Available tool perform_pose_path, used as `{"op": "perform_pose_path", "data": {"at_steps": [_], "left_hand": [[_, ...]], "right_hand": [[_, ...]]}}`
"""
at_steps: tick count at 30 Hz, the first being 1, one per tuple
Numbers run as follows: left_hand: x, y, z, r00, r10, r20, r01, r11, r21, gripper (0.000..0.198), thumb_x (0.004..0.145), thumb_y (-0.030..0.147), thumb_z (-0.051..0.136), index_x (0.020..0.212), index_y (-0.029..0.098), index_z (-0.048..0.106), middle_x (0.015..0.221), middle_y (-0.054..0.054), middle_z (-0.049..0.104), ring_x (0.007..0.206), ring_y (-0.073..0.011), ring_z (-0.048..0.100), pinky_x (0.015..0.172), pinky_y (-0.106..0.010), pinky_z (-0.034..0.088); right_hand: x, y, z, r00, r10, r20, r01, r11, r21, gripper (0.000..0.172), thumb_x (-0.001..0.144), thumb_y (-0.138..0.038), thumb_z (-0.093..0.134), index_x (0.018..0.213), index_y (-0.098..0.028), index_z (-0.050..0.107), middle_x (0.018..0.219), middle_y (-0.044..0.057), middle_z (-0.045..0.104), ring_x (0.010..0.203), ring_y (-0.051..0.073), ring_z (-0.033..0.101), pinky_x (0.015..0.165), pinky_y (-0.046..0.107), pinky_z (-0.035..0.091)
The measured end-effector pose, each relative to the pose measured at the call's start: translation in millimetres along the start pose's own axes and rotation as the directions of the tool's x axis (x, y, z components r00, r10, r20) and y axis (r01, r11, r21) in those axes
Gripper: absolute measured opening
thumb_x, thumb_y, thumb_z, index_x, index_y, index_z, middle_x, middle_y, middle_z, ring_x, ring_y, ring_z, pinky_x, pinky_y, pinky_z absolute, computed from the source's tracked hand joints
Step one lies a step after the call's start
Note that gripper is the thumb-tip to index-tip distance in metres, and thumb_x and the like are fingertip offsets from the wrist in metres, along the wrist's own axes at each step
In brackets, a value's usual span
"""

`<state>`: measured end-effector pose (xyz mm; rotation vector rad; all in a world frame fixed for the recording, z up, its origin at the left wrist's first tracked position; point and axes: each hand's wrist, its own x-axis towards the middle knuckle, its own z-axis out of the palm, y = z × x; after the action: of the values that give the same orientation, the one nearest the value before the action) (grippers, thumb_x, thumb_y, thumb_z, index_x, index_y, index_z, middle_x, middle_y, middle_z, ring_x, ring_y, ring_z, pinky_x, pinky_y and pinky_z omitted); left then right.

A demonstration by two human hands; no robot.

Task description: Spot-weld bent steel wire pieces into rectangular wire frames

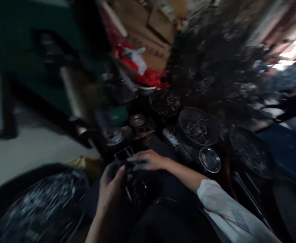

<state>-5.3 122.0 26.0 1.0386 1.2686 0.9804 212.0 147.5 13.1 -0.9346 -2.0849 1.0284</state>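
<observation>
The left hand [109,185] was curled, the right hand [149,160] beside it, fingers extended; blur hid whether either gripped anything. Thin metal pieces [128,194] lay just below, where fumbling could have scattered some. Farther out, a swinging sleeve [217,199] could have tipped the clear dish [210,160].

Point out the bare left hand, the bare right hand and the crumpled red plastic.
Bare left hand [109,186]: head view, thumb side.
Bare right hand [151,160]: head view, back of hand.
Crumpled red plastic [149,79]: head view, lower part.
</observation>
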Motion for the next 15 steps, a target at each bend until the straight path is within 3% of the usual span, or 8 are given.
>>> {"op": "perform_pose_path", "data": {"at_steps": [3, 6, 15], "left_hand": [[3.6, -0.8, 0.7, 0.997, -0.073, -0.038, 0.066, 0.986, -0.155, 0.044, 0.075, 0.046, 0.081, 0.107, 0.019, 0.066, 0.094, -0.004, 0.072, 0.070, -0.0154, 0.068, 0.061, -0.025, 0.057], [2.8, -2.0, -3.7, 0.996, -0.089, -0.017, 0.081, 0.957, -0.278, 0.044, 0.077, 0.043, 0.081, 0.108, 0.019, 0.062, 0.082, -0.001, 0.069, 0.058, -0.0110, 0.063, 0.055, -0.022, 0.053], [2.8, 0.3, -12.1, 0.997, -0.075, -0.022, 0.058, 0.902, -0.427, 0.043, 0.079, 0.039, 0.081, 0.109, 0.019, 0.058, 0.072, 0.003, 0.065, 0.051, -0.0091, 0.061, 0.051, -0.020, 0.052]], "right_hand": [[7.7, -0.2, 1.0, 0.999, -0.043, -0.019, 0.043, 0.999, -0.012, 0.046, 0.093, -0.033, 0.072, 0.137, -0.026, 0.064, 0.128, 0.008, 0.070, 0.118, 0.021, 0.068, 0.104, 0.033, 0.052], [15.4, -2.8, 3.1, 0.996, -0.087, -0.028, 0.087, 0.996, -0.017, 0.046, 0.094, -0.034, 0.071, 0.138, -0.026, 0.063, 0.125, 0.009, 0.071, 0.115, 0.021, 0.068, 0.102, 0.034, 0.054], [37.3, -11.0, 8.6, 0.988, -0.151, -0.017, 0.150, 0.987, -0.048, 0.045, 0.093, -0.036, 0.072, 0.137, -0.029, 0.064, 0.120, 0.007, 0.072, 0.110, 0.020, 0.070, 0.098, 0.034, 0.057]]}}
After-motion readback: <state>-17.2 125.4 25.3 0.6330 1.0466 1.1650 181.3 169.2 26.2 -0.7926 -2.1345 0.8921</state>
